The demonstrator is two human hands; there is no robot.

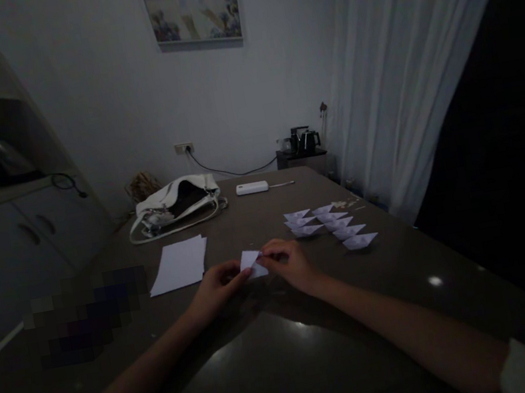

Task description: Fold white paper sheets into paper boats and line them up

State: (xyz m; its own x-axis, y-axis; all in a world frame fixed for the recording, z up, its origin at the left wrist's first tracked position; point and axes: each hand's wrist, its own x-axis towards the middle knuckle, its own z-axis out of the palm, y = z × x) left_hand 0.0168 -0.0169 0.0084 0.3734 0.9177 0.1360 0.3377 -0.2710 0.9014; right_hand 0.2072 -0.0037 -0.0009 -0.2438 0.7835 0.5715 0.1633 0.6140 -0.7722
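Between my hands is a small white piece of folded paper (pixel 250 259), held just over the dark table (pixel 265 385). My left hand (pixel 218 285) pinches its left side, thumb along the lower edge. With thumb and fingers together, my right hand (pixel 290 262) grips the paper's upper right corner. Part of the paper is hidden behind the fingers. To the right of my hands stand several folded paper boats (pixel 360 241) in two rows. A stack of white paper sheets (pixel 178 265) lies to the left, just beyond my left hand.
A white handbag (pixel 177 201) lies open at the table's far left. Beside it is a white power bank (pixel 251 188) with a short cable. Small scraps (pixel 345 203) lie near the right edge. A sheer curtain (pixel 372 69) hangs along the right side.
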